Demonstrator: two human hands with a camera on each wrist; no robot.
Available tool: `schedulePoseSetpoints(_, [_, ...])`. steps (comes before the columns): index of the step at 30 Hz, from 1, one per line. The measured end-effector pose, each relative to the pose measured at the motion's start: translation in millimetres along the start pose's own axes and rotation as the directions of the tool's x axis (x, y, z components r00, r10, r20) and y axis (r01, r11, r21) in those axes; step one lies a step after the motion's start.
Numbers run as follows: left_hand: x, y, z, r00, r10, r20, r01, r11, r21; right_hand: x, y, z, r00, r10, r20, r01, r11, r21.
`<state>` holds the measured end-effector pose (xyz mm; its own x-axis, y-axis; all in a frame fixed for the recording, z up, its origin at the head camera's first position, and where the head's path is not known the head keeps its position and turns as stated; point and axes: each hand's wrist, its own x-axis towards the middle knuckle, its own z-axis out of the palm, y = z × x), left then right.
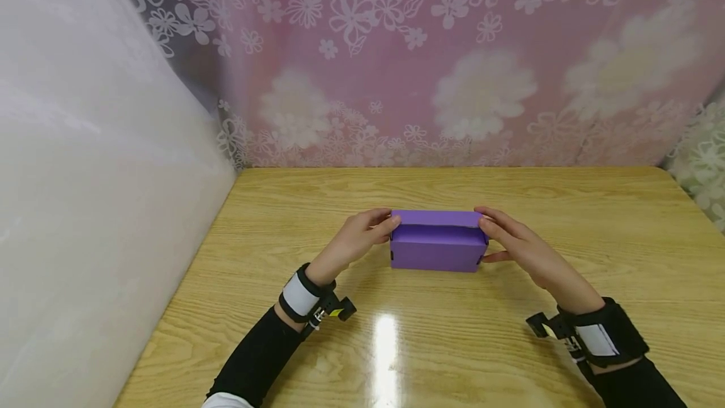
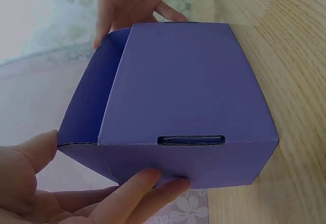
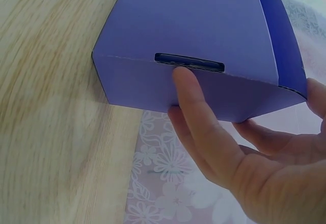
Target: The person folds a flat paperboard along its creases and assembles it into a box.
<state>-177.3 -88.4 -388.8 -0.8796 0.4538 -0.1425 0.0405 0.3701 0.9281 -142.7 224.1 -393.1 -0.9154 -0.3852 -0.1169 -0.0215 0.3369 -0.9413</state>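
Observation:
A purple cardboard box stands on the table, its hinged-looking lid slightly raised, leaving a dark gap along the near side. My left hand holds the box's left end, thumb at the lid's near corner and fingers against the end panel. At the right end, my right hand grips in the same way, its thumb by the lid's corner and fingers spread on the end panel. Both wrist views show a narrow slot at the lower edge of each end. The inside of the box is hidden.
The wood-grain table extends on all sides of the box. Behind it hangs a pink flowered curtain, and a white sheet drapes along the left edge. Each wrist wears a black strap with a small camera.

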Motion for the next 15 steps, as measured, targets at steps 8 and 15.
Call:
schedulePoseSetpoints(8, [1.4, -0.6, -1.1, 1.000, -0.002, 0.019, 0.001, 1.000, 0.019, 0.1, 1.1, 0.3, 1.000, 0.006, -0.002, -0.006, 1.000, 0.001])
schedulePoseSetpoints(15, [0.0, -0.6, -2.7, 0.999, 0.013, 0.041, -0.015, 0.999, 0.044, -0.1, 2.0, 1.1, 1.000, 0.012, -0.003, -0.012, 1.000, 0.000])
